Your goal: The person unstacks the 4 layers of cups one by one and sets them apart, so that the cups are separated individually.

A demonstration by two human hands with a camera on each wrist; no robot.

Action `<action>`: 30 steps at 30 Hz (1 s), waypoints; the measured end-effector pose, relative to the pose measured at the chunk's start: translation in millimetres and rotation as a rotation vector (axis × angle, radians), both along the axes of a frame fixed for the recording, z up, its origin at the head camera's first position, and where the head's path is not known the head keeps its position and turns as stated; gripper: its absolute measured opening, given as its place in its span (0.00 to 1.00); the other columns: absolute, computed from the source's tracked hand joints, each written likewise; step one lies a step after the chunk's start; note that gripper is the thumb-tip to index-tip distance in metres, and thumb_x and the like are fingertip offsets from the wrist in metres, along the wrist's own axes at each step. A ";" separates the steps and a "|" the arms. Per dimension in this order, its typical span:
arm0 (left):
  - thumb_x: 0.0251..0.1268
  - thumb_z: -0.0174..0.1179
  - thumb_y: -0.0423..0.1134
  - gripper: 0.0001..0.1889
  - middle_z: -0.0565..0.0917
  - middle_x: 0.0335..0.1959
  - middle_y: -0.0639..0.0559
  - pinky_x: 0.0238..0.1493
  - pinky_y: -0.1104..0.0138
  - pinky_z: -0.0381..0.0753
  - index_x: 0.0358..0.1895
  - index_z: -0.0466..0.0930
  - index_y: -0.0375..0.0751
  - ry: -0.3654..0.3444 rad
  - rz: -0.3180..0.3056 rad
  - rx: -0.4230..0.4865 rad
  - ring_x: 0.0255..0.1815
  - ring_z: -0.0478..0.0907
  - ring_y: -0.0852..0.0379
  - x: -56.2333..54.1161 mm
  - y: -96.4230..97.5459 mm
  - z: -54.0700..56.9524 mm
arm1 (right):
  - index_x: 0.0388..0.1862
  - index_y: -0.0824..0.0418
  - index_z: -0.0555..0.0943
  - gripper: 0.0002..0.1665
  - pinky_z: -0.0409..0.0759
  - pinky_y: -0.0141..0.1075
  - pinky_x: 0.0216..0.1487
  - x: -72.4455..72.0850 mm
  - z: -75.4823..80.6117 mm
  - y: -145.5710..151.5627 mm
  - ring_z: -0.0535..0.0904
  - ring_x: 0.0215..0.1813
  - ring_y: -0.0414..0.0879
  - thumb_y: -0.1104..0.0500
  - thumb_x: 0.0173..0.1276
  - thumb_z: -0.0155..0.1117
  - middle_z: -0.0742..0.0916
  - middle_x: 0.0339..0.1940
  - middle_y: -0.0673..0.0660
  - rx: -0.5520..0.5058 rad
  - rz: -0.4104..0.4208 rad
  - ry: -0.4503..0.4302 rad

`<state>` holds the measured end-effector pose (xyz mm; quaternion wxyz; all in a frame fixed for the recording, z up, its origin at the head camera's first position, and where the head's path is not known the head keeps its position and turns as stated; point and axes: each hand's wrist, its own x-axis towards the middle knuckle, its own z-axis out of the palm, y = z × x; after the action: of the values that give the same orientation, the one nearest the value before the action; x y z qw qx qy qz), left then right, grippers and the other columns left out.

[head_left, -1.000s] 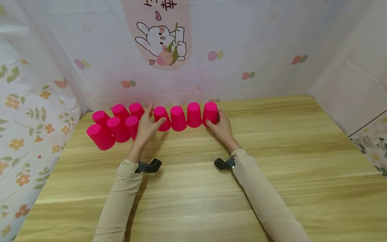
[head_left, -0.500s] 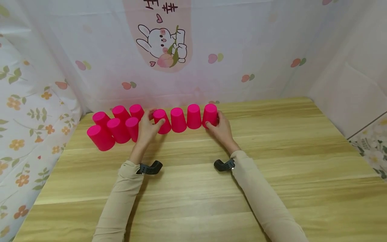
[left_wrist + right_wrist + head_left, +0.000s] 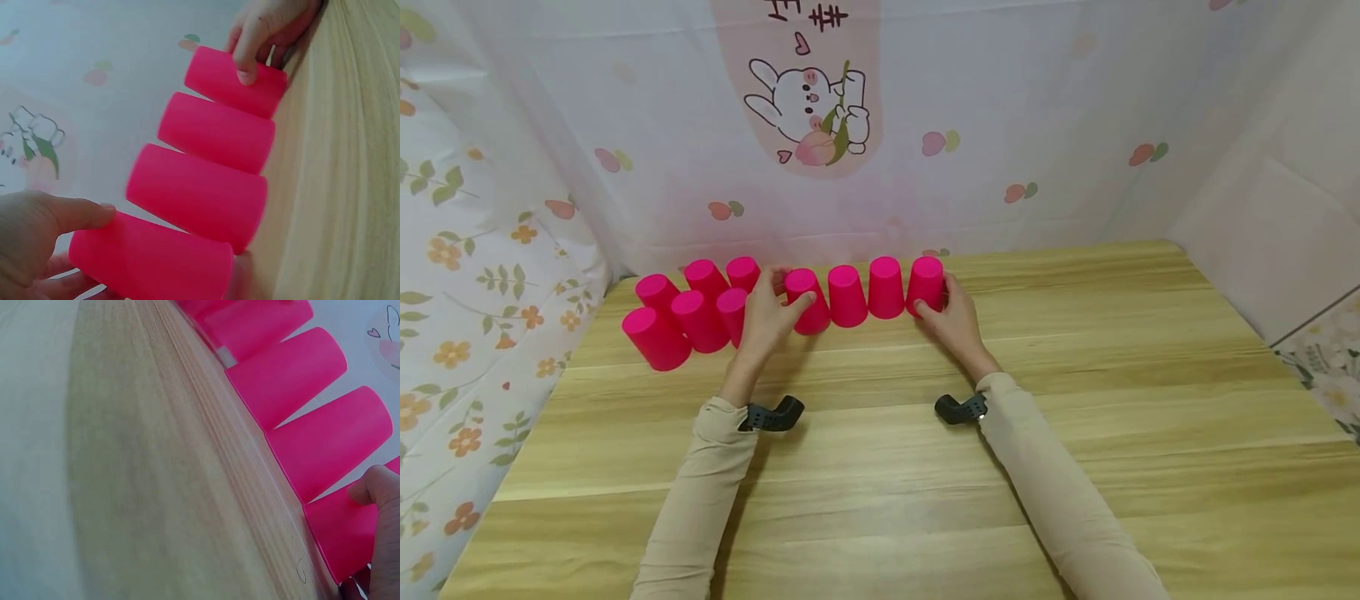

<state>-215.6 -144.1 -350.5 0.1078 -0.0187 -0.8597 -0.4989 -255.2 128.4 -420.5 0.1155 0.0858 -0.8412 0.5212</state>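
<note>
Pink cups stand upside down in a row at the table's back. My left hand (image 3: 762,323) holds the row's leftmost cup (image 3: 809,318), its thumb on the near side and fingers round the back. At the other end, my right hand (image 3: 955,323) grips the rightmost cup (image 3: 926,282), thumb in front. Two more cups sit between them, the left one (image 3: 848,302) and the right one (image 3: 886,293), touched by neither hand as far as I see. In the left wrist view the left thumb lies on the near cup (image 3: 156,259); its fingertips are mostly hidden.
Left of my left hand stand several more upside-down pink cups (image 3: 700,323) in two rows, one partly hidden by that hand. A patterned white cloth (image 3: 962,192) hangs right behind the wooden table (image 3: 865,500); floral cloth (image 3: 467,350) borders its left side.
The left hand's raised fingers have come down behind the leftmost cup, and that cup has shifted slightly toward me. The right hand keeps its hold. The head view has shifted a little.
</note>
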 end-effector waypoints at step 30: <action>0.53 0.68 0.36 0.27 0.78 0.49 0.40 0.43 0.80 0.74 0.55 0.67 0.32 0.179 -0.001 -0.216 0.50 0.76 0.45 95.9 -78.7 42.9 | 0.60 0.67 0.67 0.31 0.76 0.44 0.50 -2.0 -2.1 -2.1 0.75 0.49 0.53 0.60 0.59 0.62 0.79 0.51 0.61 -0.015 -0.002 0.008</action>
<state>-119.7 -222.8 -307.6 0.1814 -0.0751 -0.8952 -0.4000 -257.1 126.3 -422.6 0.1200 0.0862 -0.8369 0.5271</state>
